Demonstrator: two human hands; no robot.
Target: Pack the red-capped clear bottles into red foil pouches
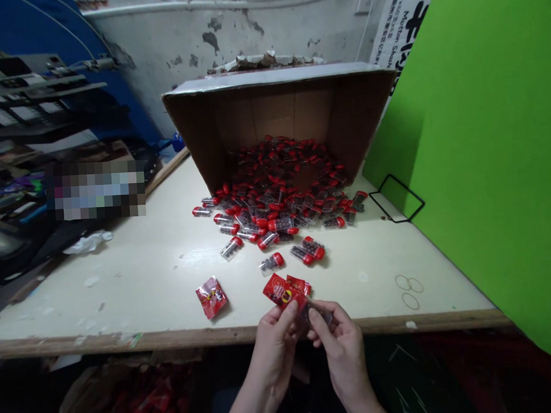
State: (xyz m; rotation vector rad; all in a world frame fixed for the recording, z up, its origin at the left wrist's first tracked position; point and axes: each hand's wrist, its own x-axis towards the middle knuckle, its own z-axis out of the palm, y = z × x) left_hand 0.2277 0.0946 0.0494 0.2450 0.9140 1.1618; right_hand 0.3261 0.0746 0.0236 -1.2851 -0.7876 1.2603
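Head view: the left hand [274,354] and right hand [341,351] pinch narrowly on a red foil sachet [282,292], just above the near edge of a white table [141,281]. Another sachet [212,297] lies nearer left, while red-capped clear tubes [269,216] spill from a tipped cardboard box [270,111] at the far side. A loosened pinch could drop the held sachet over the near edge.

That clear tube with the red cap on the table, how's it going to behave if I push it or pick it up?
The clear tube with the red cap has a round-looking body, so it would probably roll when pushed. Its walls look like rigid plastic, so it should feel stiff, not floppy. The dark contents visible inside suggest it may feel slightly heavier than an empty tube.
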